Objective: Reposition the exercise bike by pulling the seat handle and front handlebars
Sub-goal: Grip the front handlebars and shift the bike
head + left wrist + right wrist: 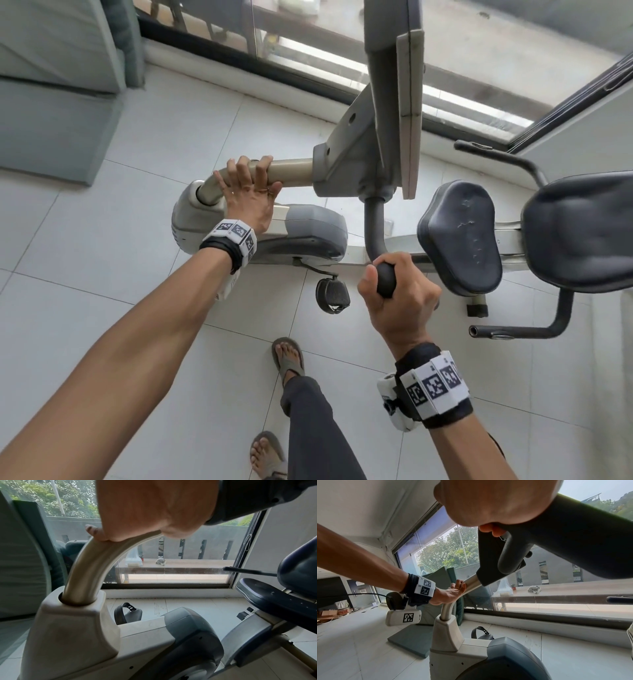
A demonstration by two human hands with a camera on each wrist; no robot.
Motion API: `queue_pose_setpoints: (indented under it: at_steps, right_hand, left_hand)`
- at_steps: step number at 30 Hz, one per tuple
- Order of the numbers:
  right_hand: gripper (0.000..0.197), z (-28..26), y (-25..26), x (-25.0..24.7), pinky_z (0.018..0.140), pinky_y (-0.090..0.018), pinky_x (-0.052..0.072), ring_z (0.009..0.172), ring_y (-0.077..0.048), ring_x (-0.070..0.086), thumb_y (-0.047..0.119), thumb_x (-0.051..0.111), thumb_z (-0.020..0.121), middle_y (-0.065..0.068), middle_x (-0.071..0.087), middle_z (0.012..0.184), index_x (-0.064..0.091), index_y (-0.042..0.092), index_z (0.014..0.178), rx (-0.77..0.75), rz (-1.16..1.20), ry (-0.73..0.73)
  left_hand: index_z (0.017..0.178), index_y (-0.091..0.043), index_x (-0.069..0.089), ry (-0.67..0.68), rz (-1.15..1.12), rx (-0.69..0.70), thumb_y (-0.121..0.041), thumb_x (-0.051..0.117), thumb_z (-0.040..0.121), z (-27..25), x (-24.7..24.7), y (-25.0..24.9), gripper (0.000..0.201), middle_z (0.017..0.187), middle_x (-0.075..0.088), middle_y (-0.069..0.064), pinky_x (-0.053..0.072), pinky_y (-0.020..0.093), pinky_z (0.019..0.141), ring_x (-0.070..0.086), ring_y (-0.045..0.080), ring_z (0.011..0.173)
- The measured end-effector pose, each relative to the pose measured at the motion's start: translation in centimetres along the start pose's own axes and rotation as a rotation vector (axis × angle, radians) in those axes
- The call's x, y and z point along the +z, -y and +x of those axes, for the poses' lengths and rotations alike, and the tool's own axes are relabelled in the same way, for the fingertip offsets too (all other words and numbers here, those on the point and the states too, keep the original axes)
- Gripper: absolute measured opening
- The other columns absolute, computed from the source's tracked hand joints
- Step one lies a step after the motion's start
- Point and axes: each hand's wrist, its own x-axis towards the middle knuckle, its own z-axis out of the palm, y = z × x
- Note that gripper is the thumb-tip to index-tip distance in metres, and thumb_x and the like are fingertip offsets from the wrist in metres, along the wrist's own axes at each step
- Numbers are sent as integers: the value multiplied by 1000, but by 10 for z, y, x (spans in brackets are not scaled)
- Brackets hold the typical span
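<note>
We see the exercise bike (308,236) on the tiled floor (102,240) beside the window (479,68), a green mat (412,641) near its front. Our left hand (247,192) wraps the silver front tube (291,171); our right hand (399,301) clamps the black handlebar (376,222). Only the right wrist view shows cardboard boxes (334,611)

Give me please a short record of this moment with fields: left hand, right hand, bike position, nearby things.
left hand: left hand wraps the curved silver metal post of the grey exercise bike
right hand: right hand grips the black foam handlebar grip
bike position: on the pale tiled floor, beside the large glass window
nearby things: black padded seat; black strapped pedal; grey-green folded mat; the person's sandalled feet
</note>
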Motion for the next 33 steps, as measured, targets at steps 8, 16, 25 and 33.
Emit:
queue_pose_setpoints:
  at_steps: [8,16,25,33]
  right_hand:
    - [47,9,1,10,45,-28,43,44,-18,50,38,49,102,-2,58,57,63,4,73,-17,-3,-49]
    - [38,31,1,36,42,-26,39,43,-16,47,36,53,101,1,52,54,60,8,77,-47,4,-91]
    - [42,85,6,92,52,-16,32,45,-14,49,40,53,101,2,54,56,61,9,75,6,-55,-95]
    - [43,146,9,147,51,-18,31,47,-16,51,45,50,101,3,54,58,59,12,76,62,-85,-111]
  left_hand:
    - [144,-33,20,2,-63,27,-59,17,97,17,4,7,54,141,28,15,0,70,116,20,38,139]
    - [143,-32,21,9,-74,46,-60,15,96,55,3,14,55,137,26,14,-2,71,116,20,35,137]
    - [145,-36,12,105,-47,68,-52,24,102,147,-2,32,47,145,24,15,-6,68,117,13,36,142]
    - [147,-34,18,109,-36,121,-49,28,101,240,-8,34,49,146,24,14,0,65,120,18,36,142]
